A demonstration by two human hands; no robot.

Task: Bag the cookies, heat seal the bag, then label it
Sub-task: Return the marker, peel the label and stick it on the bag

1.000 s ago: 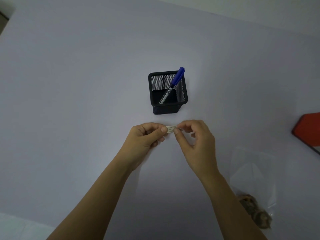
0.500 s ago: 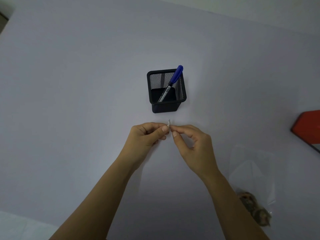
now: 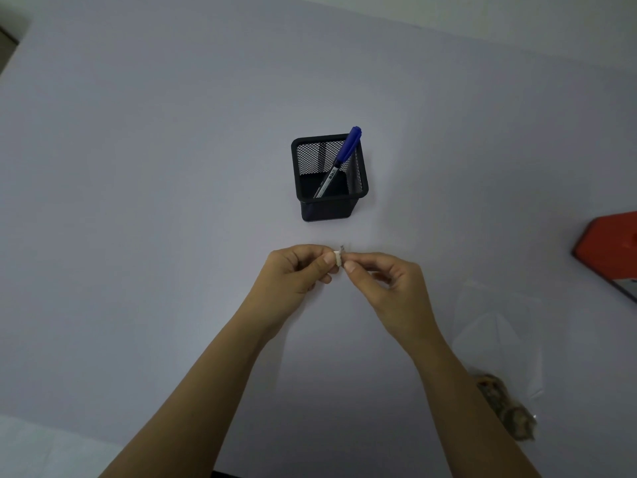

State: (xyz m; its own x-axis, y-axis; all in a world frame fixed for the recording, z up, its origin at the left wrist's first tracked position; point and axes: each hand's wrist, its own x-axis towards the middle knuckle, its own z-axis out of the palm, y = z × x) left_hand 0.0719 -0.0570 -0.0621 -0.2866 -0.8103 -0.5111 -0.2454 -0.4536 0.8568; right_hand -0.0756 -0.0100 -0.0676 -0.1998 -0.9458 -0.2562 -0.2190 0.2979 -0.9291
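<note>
A small white label [image 3: 338, 258] is pinched between the fingertips of both hands, above the table's middle. My left hand [image 3: 298, 274] holds its left side and my right hand [image 3: 389, 288] holds its right side, thumbs nearly touching. The label looks folded or curled, seen almost edge-on. A clear plastic bag [image 3: 496, 339] lies flat at the lower right, with brown cookies [image 3: 506, 408] at its near end, partly hidden behind my right forearm.
A black mesh pen holder [image 3: 329, 205] stands just beyond my hands, with a blue marker [image 3: 341, 157] leaning in it. A red device [image 3: 606, 246] sits at the right edge. The table [image 3: 138, 167] is pale grey.
The label showed flat and wide between my fingers a second ago; now it is turned or folded to a narrow sliver, and my fingertips have come closer together.
</note>
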